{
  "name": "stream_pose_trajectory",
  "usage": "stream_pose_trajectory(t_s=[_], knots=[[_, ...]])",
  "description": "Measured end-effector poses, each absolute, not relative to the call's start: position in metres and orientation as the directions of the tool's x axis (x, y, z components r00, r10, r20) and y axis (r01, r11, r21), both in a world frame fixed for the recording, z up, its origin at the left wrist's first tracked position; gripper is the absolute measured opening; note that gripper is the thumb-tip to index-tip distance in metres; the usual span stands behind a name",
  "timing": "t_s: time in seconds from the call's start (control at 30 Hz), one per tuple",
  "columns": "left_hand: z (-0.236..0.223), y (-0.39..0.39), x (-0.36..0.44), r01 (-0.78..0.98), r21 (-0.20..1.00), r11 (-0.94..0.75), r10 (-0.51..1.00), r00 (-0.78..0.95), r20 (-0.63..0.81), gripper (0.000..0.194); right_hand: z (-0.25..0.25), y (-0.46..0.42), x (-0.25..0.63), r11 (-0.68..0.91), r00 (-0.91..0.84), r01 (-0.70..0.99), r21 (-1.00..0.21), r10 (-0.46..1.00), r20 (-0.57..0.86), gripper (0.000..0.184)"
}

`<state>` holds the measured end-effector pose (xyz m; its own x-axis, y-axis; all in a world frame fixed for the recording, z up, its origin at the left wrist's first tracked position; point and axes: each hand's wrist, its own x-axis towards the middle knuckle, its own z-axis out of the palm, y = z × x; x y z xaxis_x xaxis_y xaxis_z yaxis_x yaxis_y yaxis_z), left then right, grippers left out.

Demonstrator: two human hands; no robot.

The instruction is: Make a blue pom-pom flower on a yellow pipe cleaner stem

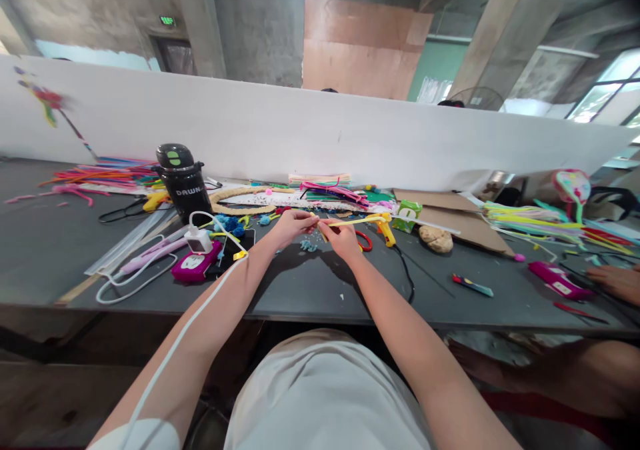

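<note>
Over the middle of the table my left hand [294, 227] and my right hand [345, 241] meet, fingertips almost touching. Both are closed in a pinch on a thin yellow pipe cleaner [357, 221]. One length of it runs right from my right hand, passing in front of or against a yellow glue gun [384, 229]; I cannot tell whether they touch. Small blue-grey fuzzy bits [309, 245] lie below my hands. Just right of my right hand are the red handles of scissors [365, 240], partly hidden.
Left stand a black bottle [183, 183] and a magenta power block [197, 263] with a white charger [199, 239]; its cable crosses my left arm. Right are a stone-like lump [435, 239], a utility knife [473, 285], cardboard [463, 227] and another person's hand [617, 282]. A white partition [260, 130] stands behind.
</note>
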<state>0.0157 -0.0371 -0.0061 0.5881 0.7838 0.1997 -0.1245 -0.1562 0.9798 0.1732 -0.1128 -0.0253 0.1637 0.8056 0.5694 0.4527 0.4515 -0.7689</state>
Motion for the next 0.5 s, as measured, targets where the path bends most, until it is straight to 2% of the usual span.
stream_pose_trajectory(t_s=[0.13,0.27,0.5], knots=[[-0.0062,-0.0391,0.0167,-0.056,0.975,-0.214,0.79,0.578,0.207,0.048,-0.0259,-0.1118,0.1724,0.441,0.16,0.431,-0.788,0.822,0.547,0.033],[-0.0042,-0.0403,0.0179,0.038,0.955,-0.295,0.791,0.57,0.221,0.049,-0.0262,-0.1133,0.1719,0.459,0.128,0.466,-0.757,0.811,0.57,0.03],[-0.0024,-0.0422,0.0185,0.226,0.813,-0.537,0.75,0.569,0.337,0.039,-0.0283,-0.1128,0.1756,0.518,-0.01,0.559,-0.648,0.785,0.619,0.022]])
